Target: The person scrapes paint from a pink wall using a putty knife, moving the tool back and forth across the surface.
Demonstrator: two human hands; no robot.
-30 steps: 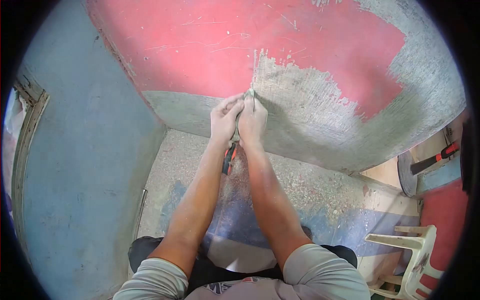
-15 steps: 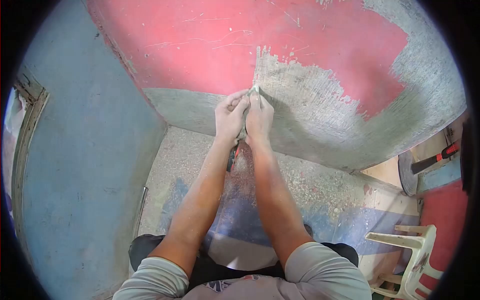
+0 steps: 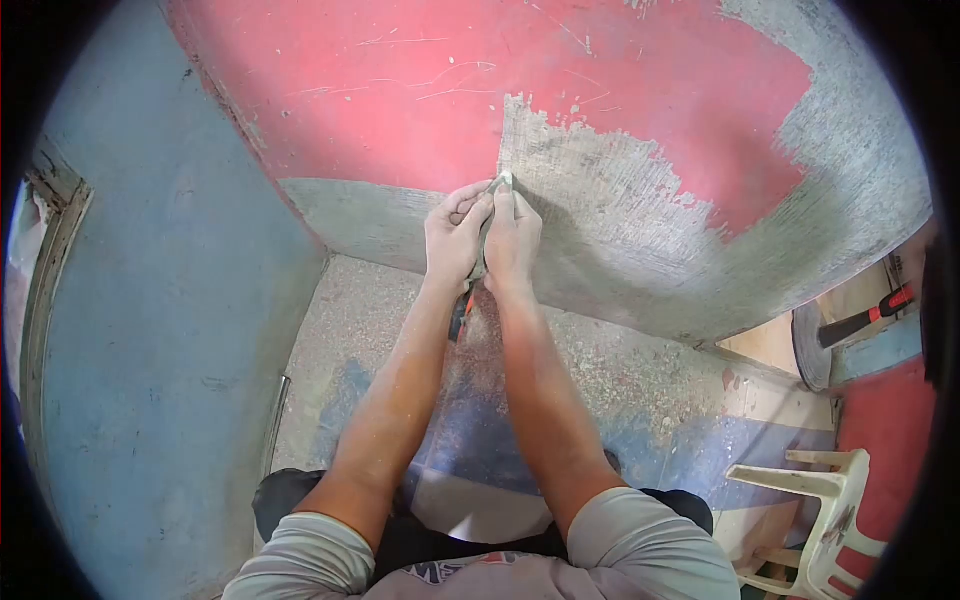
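Observation:
Both my hands are close together against the curved wall [image 3: 600, 205], at the corner where bare grey surface meets the pink paint [image 3: 400, 100]. My left hand [image 3: 455, 232] is closed with curled fingers, its thumb pointing up. Beside it, my right hand [image 3: 513, 240] is wrapped closed too, thumb on top. Between them they grip a thin dusty grey piece [image 3: 488, 235], whose pale tip rests at the paint's edge; most of it is hidden by my palms, so I cannot tell its kind. Pale dust coats both hands. Below my wrists shows a dark and red object [image 3: 460, 318].
Paint chips and dust lie over the floor [image 3: 620, 380] under my arms. A blue wall [image 3: 150, 300] rises at the left. To the right are a cream plastic chair [image 3: 830, 510], a round grey disc [image 3: 811, 347] and a tool with a red-and-black handle [image 3: 885, 306].
The view has shifted slightly, and my hands sit a little further left in it. Both keep the same grip at the same spot on the wall.

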